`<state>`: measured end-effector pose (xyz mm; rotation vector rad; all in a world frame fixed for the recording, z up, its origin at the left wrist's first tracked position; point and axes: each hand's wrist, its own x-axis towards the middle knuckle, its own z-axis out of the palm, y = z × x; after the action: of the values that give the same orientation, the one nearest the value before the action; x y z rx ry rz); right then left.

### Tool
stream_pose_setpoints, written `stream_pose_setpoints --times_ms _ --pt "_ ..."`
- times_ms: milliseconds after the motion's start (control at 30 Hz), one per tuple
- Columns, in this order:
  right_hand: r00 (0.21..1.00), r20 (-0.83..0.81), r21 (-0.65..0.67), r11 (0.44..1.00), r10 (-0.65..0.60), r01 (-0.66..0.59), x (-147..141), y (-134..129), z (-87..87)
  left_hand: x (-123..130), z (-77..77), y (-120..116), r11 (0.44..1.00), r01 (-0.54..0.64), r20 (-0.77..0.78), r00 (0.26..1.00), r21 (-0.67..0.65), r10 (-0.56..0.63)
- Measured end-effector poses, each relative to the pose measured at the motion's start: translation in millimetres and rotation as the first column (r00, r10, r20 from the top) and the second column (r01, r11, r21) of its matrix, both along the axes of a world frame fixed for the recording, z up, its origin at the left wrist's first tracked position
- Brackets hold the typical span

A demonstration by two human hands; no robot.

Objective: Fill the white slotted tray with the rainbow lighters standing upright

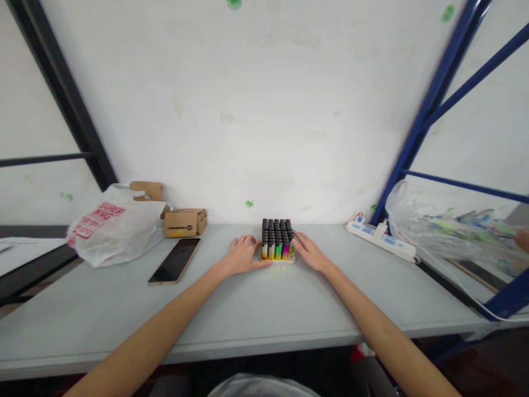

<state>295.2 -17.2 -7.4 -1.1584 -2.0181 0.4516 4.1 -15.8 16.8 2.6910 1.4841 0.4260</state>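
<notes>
Rows of lighters [278, 240] with black tops and yellow, green, purple and orange bodies stand upright in a low white tray [283, 261] on the grey table. My left hand [243, 256] rests at the left side of the tray, fingers apart, its thumb by the front left corner. On the other side, my right hand [309, 249] lies against the right edge of the lighters with its fingers stretched out. The block of lighters stands on the table between both hands, and neither hand has fingers wrapped round a lighter.
A black phone [175, 261], a small cardboard box [185, 222] and a white plastic bag [118, 223] are on the left of the table [264, 314]. A white power strip [381, 238] and clear plastic bags [450, 231] are at the right, by a blue frame [425, 118].
</notes>
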Motion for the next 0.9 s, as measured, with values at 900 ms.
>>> stream_pose_setpoints --times_ms 900 --pt "0.748 0.663 -0.187 0.974 0.031 0.125 -59 105 93.2 4 -14.2 -2 0.997 -0.073 0.098 0.992 -0.015 0.074"
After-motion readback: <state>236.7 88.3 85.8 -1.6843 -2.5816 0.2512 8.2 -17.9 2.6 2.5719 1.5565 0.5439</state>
